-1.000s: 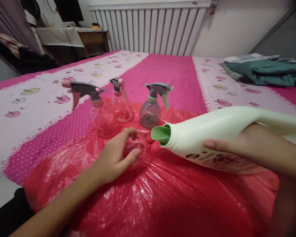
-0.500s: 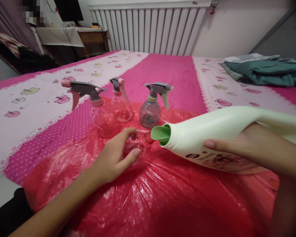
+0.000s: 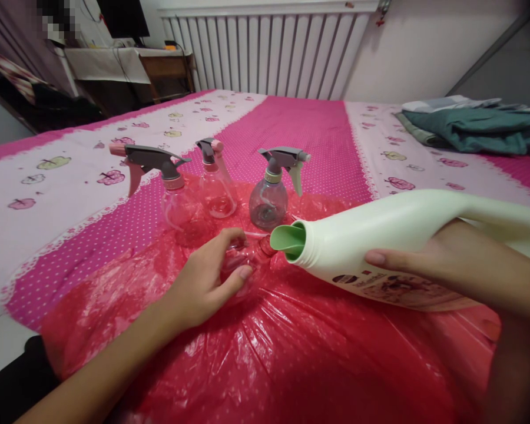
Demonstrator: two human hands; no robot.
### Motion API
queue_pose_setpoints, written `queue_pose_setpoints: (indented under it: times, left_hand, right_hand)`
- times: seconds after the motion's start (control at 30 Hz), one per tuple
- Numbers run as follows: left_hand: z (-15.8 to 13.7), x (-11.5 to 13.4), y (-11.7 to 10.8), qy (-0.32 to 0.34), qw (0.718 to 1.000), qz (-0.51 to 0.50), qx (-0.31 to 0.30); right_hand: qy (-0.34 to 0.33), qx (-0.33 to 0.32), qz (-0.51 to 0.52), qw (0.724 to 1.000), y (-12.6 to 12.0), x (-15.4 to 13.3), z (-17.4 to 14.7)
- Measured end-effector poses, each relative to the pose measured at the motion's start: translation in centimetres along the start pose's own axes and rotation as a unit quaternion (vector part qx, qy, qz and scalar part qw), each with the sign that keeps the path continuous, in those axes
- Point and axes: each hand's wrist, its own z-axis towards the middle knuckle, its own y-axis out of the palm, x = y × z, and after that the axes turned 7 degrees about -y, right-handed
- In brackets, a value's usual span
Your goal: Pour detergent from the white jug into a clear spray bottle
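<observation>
My left hand (image 3: 212, 277) is closed around a clear spray bottle without its sprayer head (image 3: 245, 265), which leans to the right over the red plastic sheet (image 3: 291, 353). In my right hand (image 3: 441, 259) is a large pale green jug (image 3: 393, 224), tipped nearly level. Its green pouring spout (image 3: 288, 238) meets the mouth of the clear bottle. Whether liquid is flowing I cannot tell. Behind my left hand stand two clear bottles with pink-and-grey sprayers, one nearer (image 3: 185, 209) and one farther (image 3: 218, 188). A grey spray bottle (image 3: 268, 203) stands to their right.
The red sheet lies on a bed with a pink patterned cover (image 3: 309, 135). Folded dark green cloth (image 3: 477, 126) is at the far right. A white radiator (image 3: 269, 56) runs along the wall, and a desk (image 3: 168, 65) with a monitor (image 3: 123, 20) stands at the back left.
</observation>
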Motion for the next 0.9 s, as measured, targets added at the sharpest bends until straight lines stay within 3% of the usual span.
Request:
queue_pose_setpoints:
  times: [0.57, 0.9]
  left_hand:
    - [0.02, -0.15, -0.02, -0.003, 1.0, -0.004, -0.003]
    - [-0.01, -0.11, 0.06, 0.001, 1.0, -0.006, -0.004]
  right_hand:
    - [-0.02, 0.002, -0.009, 1.0, -0.09, -0.11, -0.03]
    - [0.004, -0.003, 0.012, 1.0, -0.13, -0.37, -0.03]
